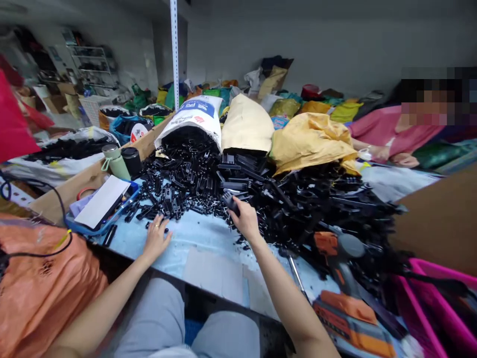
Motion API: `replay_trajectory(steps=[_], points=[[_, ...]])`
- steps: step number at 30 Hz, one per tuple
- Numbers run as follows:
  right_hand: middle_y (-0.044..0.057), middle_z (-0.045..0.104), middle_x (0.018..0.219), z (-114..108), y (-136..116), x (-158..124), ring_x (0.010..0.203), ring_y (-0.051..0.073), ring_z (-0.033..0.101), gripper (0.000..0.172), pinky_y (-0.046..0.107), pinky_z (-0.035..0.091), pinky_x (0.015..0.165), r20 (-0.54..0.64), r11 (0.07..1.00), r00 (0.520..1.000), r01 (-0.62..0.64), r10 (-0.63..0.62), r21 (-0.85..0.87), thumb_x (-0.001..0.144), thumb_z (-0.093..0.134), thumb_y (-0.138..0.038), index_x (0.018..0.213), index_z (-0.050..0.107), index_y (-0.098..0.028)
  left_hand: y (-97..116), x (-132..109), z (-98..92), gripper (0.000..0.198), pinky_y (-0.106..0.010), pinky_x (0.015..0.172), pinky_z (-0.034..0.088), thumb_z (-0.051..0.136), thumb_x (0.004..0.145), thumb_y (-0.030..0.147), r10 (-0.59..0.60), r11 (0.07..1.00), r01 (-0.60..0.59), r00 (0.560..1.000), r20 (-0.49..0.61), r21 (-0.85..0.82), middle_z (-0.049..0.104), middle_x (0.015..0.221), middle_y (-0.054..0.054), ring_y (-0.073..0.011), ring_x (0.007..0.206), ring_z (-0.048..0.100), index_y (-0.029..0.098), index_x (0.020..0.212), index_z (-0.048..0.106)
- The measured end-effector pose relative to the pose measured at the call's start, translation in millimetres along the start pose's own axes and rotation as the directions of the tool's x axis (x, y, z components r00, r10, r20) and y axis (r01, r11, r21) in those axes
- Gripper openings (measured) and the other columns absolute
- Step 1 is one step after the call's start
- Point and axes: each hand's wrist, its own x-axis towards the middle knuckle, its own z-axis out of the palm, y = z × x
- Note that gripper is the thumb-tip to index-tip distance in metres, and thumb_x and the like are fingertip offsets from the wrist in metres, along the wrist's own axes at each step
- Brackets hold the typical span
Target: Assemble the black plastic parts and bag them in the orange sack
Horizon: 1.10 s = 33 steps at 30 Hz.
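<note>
A big heap of black plastic parts (261, 194) covers the pale blue table (201, 238), spilling from a white sack (194, 117) and two yellow sacks. My right hand (244, 219) is at the heap's near edge, fingers closed round a black part (230, 203). My left hand (155, 238) rests on the table with fingers spread, its tips touching small black pieces at the heap's left fringe. A ring shows on one finger.
An orange and grey power drill (335, 253) lies at the right, a pink crate (439, 308) beyond it. A blue tray with a white sheet (102, 201), a green flask (114, 161) and a black cup stand left. Another person in pink (387, 132) sits far right.
</note>
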Motion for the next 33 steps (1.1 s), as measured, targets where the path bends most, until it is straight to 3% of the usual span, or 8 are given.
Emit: replay_trajectory(steps=[4,7,14,20,24,27,30,33], points=[[0.015,0.061,0.112,-3,21,20,0.101,0.027,0.055,0.049,0.041,0.041,0.089,-0.142,0.993,0.990,0.005,0.012,0.120,0.086,0.051,-0.035,0.130,0.047,-0.014,-25,39,3.9,0.058,-0.058,0.106,0.022,0.045,0.087,0.044,-0.325,0.933,0.326,0.945,-0.033,0.155,0.031,0.143,-0.024,-0.0381,0.137,0.020,0.009,0.133,0.041],[0.014,0.059,0.118,3,12,3,0.107,0.026,0.053,0.049,0.041,0.041,0.094,-0.217,0.963,0.970,-0.051,0.111,0.266,0.084,0.053,-0.038,0.128,0.049,-0.015,-38,49,6.7,0.070,-0.057,0.107,0.021,0.045,0.086,0.049,-0.432,0.887,0.429,0.902,-0.023,0.173,0.028,0.144,-0.027,-0.0403,0.136,0.021,0.004,0.138,0.033],[0.012,0.058,0.122,26,-49,-78,0.110,0.024,0.054,0.050,0.042,0.042,0.097,0.043,0.833,0.994,-0.104,0.095,0.543,0.082,0.057,-0.041,0.127,0.050,-0.019,-24,53,9.1,0.038,-0.042,0.106,0.029,0.048,0.085,0.024,-0.077,0.992,0.061,0.988,0.135,0.113,0.060,0.116,-0.013,-0.0263,0.114,0.049,0.013,0.121,0.055],[0.010,0.063,0.103,18,-62,-112,0.080,0.020,0.063,0.055,0.036,0.051,0.072,0.302,0.572,0.897,-0.438,0.322,0.693,0.082,0.053,-0.049,0.128,0.047,-0.019,-14,57,-6.0,0.025,-0.050,0.104,0.027,0.046,0.088,0.021,-0.053,0.994,0.044,0.995,0.086,0.105,0.063,0.107,-0.013,-0.0271,0.108,0.052,0.013,0.106,0.061],[0.010,0.060,0.115,12,-60,-125,0.100,0.024,0.058,0.051,0.038,0.048,0.082,0.294,0.763,0.931,-0.347,0.214,0.546,0.081,0.056,-0.047,0.125,0.050,-0.021,45,21,3.6,0.026,-0.039,0.091,0.040,0.045,0.091,0.023,0.279,0.960,-0.275,0.949,0.145,-0.044,0.064,0.101,-0.009,-0.0216,0.098,0.057,0.019,0.112,0.059],[0.011,0.059,0.117,12,-58,-136,0.108,0.025,0.054,0.046,0.041,0.045,0.091,0.306,0.890,0.947,-0.221,0.099,0.399,0.085,0.051,-0.041,0.127,0.049,-0.021,81,-18,18.7,0.031,-0.041,0.089,0.042,0.053,0.088,0.028,0.341,0.938,-0.346,0.900,0.270,-0.033,0.062,0.103,-0.011,-0.0241,0.100,0.056,0.019,0.117,0.055],[0.010,0.060,0.111,11,-54,-145,0.106,0.027,0.053,0.045,0.043,0.045,0.090,0.323,0.945,0.945,-0.150,0.051,0.291,0.087,0.049,-0.039,0.129,0.048,-0.023,79,-43,23.0,0.036,-0.048,0.099,0.036,0.057,0.085,0.030,0.260,0.965,-0.260,0.934,0.247,-0.030,0.055,0.119,-0.016,-0.0285,0.116,0.048,0.016,0.118,0.053],[0.011,0.058,0.115,10,-55,-145,0.108,0.029,0.051,0.050,0.047,0.042,0.092,0.281,0.958,0.958,-0.135,0.060,0.254,0.085,0.052,-0.042,0.131,0.046,-0.024,61,-48,11.1,0.024,-0.047,0.099,0.038,0.056,0.085,0.029,0.237,0.961,-0.200,0.952,0.195,-0.191,0.057,0.115,-0.014,-0.0282,0.117,0.049,0.016,0.106,0.057]])
